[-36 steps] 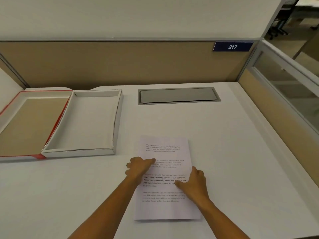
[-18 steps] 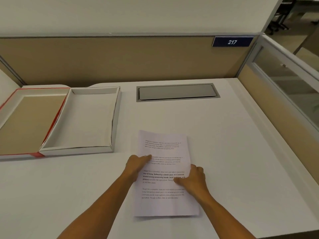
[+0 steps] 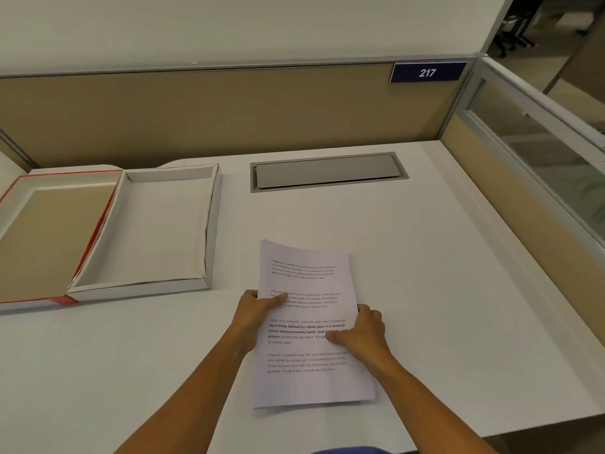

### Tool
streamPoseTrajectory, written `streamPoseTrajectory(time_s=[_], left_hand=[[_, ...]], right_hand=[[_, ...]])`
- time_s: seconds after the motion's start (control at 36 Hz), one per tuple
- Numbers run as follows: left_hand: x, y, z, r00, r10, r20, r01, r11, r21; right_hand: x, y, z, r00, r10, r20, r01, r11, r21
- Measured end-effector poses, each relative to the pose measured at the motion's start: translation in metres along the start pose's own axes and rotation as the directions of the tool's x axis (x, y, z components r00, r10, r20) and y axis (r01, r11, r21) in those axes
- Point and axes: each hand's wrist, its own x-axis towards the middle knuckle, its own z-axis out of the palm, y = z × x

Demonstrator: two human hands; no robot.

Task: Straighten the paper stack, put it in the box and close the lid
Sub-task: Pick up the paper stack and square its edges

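A paper stack (image 3: 304, 280) with printed text is lifted a little off the white desk, its far end bending slightly. My left hand (image 3: 253, 309) grips its left edge, thumb on top. My right hand (image 3: 363, 332) grips its right edge, thumb on the print. The open white box (image 3: 209, 224) lies to the left, nothing in it. Its lid (image 3: 19, 191), red-edged with a tan inside, lies flat open further left, joined to the box.
A grey cable hatch (image 3: 327, 173) is set into the desk (image 3: 425, 290) behind the paper. Tan partition panels run along the back and right, with a blue "217" sign (image 3: 427, 72). The desk's front edge is close below my arms.
Both hands moved from pressing flat on the sheets to gripping the side edges. The stack has risen slightly off the desk and its far end now curls.
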Motion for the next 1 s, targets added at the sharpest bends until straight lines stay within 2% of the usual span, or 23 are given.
streamPoseTrajectory(time_s=[0.22, 0.31, 0.36, 0.44, 0.5, 0.61, 0.67, 0.75, 0.83, 1.0], left_hand=[[-0.012, 0.004, 0.007, 0.979, 0.200, 0.044, -0.202, 0.977, 0.066], [-0.021, 0.008, 0.010, 0.952, 0.300, 0.054, -0.305, 0.944, 0.123], [-0.028, 0.010, 0.011, 0.933, 0.352, 0.070, -0.358, 0.924, 0.134], [-0.042, 0.016, 0.012, 0.906, 0.410, 0.108, -0.421, 0.900, 0.112], [-0.052, 0.021, 0.012, 0.885, 0.447, 0.129, -0.459, 0.884, 0.083], [-0.068, 0.034, 0.009, 0.844, 0.511, 0.165, -0.522, 0.853, 0.030], [-0.074, 0.041, 0.007, 0.820, 0.546, 0.173, -0.556, 0.831, 0.011], [-0.080, 0.049, 0.008, 0.784, 0.606, 0.134, -0.612, 0.791, 0.003], [-0.080, 0.049, 0.016, 0.746, 0.666, 0.007, -0.665, 0.746, -0.018], [-0.077, 0.039, 0.030, 0.698, 0.685, -0.208, -0.711, 0.697, -0.089]], right_hand=[[0.000, 0.001, -0.001, 1.000, 0.017, 0.005, -0.017, 0.998, 0.060], [0.003, 0.006, -0.010, 0.998, 0.003, 0.063, -0.017, 0.972, 0.235], [0.003, 0.003, -0.023, 0.992, -0.012, 0.125, -0.044, 0.899, 0.436], [0.004, -0.006, -0.044, 0.982, -0.042, 0.185, -0.078, 0.799, 0.597], [0.006, -0.007, -0.055, 0.973, -0.124, 0.197, -0.045, 0.730, 0.682], [-0.005, -0.015, -0.074, 0.905, -0.355, 0.234, 0.028, 0.599, 0.800], [-0.011, -0.022, -0.081, 0.904, -0.387, 0.183, 0.094, 0.597, 0.796], [-0.022, -0.037, -0.087, 0.921, -0.389, 0.030, 0.240, 0.627, 0.741], [-0.034, -0.050, -0.083, 0.911, -0.398, -0.108, 0.362, 0.647, 0.671], [-0.050, -0.056, -0.060, 0.856, -0.446, -0.263, 0.508, 0.624, 0.594]])
